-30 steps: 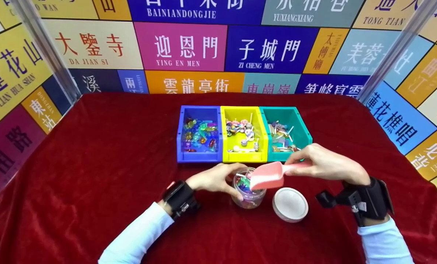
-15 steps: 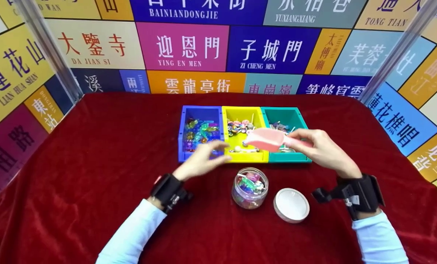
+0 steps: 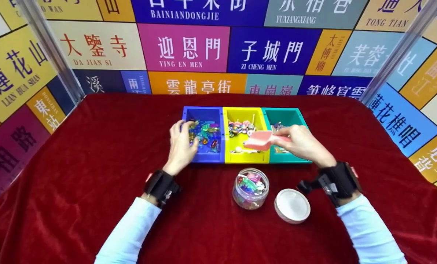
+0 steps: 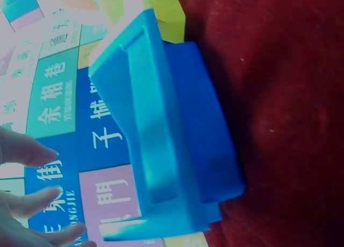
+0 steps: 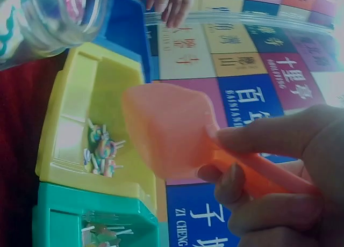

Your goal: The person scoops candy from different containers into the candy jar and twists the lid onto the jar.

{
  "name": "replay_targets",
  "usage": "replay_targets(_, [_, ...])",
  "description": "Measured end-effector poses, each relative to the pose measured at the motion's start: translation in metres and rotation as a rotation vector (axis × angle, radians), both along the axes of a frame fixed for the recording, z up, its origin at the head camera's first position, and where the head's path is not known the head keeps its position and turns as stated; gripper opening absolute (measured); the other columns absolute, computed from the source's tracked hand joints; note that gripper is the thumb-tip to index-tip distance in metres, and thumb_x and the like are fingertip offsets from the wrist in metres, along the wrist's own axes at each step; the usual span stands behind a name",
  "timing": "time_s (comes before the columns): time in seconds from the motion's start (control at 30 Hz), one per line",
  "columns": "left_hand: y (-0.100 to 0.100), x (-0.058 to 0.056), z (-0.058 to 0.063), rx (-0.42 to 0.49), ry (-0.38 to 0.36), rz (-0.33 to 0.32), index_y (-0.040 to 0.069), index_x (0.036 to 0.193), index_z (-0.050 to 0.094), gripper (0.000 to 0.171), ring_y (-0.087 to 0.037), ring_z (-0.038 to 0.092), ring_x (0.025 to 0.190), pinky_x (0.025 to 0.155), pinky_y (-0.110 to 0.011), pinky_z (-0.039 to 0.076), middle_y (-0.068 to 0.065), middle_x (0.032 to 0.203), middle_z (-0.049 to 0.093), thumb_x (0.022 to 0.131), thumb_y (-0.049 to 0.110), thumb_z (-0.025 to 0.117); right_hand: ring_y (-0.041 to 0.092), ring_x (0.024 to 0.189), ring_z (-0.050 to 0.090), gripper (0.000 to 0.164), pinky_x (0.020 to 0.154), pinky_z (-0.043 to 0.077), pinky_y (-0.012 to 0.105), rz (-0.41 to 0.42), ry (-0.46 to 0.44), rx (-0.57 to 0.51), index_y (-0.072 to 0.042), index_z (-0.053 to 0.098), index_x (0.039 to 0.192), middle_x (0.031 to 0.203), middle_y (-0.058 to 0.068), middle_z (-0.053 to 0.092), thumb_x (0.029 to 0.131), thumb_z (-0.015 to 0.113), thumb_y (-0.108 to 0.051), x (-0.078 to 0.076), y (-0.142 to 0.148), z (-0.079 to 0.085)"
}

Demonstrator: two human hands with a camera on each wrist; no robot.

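Observation:
My right hand (image 3: 303, 143) grips the handle of a pink plastic scoop (image 3: 259, 140), held above the yellow bin (image 3: 246, 158). In the right wrist view, thumb and fingers wrap the scoop's handle (image 5: 258, 174). My left hand (image 3: 182, 145) is at the left side of the blue bin (image 3: 208, 158), fingers apart and slightly bent over its colourful pieces (image 3: 205, 130). The left wrist view shows these fingers (image 4: 32, 204) spread, with nothing between them. A clear jar (image 3: 248, 204) stands in front of the bins, holding mixed candy-like pieces.
To the jar's right lies a white round lid (image 3: 292, 204). A green bin (image 3: 290, 157) with stick-like pieces joins the yellow one, which holds small lollipops (image 3: 240, 127). Dark red cloth (image 3: 112, 165) covers the table, and a printed colourful panel (image 3: 183, 47) rises behind.
The left hand has let go of the jar and moved left and forward to the blue bin. The right hand has carried the scoop from over the jar to above the yellow bin.

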State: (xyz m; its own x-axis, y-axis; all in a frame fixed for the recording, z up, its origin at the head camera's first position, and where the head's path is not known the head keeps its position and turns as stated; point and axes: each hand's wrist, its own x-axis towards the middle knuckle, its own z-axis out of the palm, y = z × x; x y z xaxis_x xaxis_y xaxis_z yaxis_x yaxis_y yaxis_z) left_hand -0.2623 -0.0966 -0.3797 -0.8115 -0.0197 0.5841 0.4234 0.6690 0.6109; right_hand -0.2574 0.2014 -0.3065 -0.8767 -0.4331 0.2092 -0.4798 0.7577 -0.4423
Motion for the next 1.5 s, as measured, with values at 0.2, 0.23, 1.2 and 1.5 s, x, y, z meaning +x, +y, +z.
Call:
replay_targets(0.2, [-0.005,-0.005,-0.007,0.001,-0.176,0.030,-0.011,0.127,0.036,0.050,-0.044,0.032,0.118,0.100,-0.049,0.030,-0.034,0.127,0.033,0.080,-0.006,0.050,0.012,0.045,0.042,0.023,0.042,0.031,0.021,-0.022,0.001,0.071,0.000,0.069,0.082,0.060,0.005,0.054,0.084,0.061,-0.021,-0.012,-0.013,-0.004])
replay_targets(0.23, [-0.006,-0.006,-0.007,-0.003,-0.213,0.027,-0.011,0.129,0.033,0.051,-0.043,0.032,0.118,0.101,-0.048,0.029,-0.034,0.127,0.033,0.081,-0.007,0.048,0.012,0.044,0.042,0.023,0.041,0.032,0.021,-0.029,-0.003,0.076,0.000,0.069,0.081,0.061,0.005,0.053,0.084,0.060,-0.021,-0.013,-0.015,-0.006])
replay_targets(1.2, [-0.013,-0.009,-0.010,-0.022,-0.416,-0.002,-0.012,0.137,0.012,0.071,-0.041,0.034,0.121,0.103,-0.044,0.028,-0.031,0.134,0.031,0.074,-0.013,0.046,0.023,0.052,0.042,0.032,0.046,0.037,0.032,-0.111,-0.017,0.357,-0.006,0.045,0.052,0.052,0.003,0.038,0.081,0.057,-0.013,-0.052,-0.061,-0.033])
replay_targets(1.5, [-0.013,-0.009,-0.011,-0.050,-0.433,0.005,-0.013,0.136,0.014,0.068,-0.040,0.040,0.116,0.100,-0.043,0.032,-0.032,0.130,0.035,0.075,-0.013,0.044,0.021,0.055,0.044,0.020,0.043,0.035,0.026,-0.210,-0.179,0.392,-0.002,0.051,0.069,0.064,0.009,0.044,0.083,0.052,-0.016,-0.064,-0.067,-0.032])
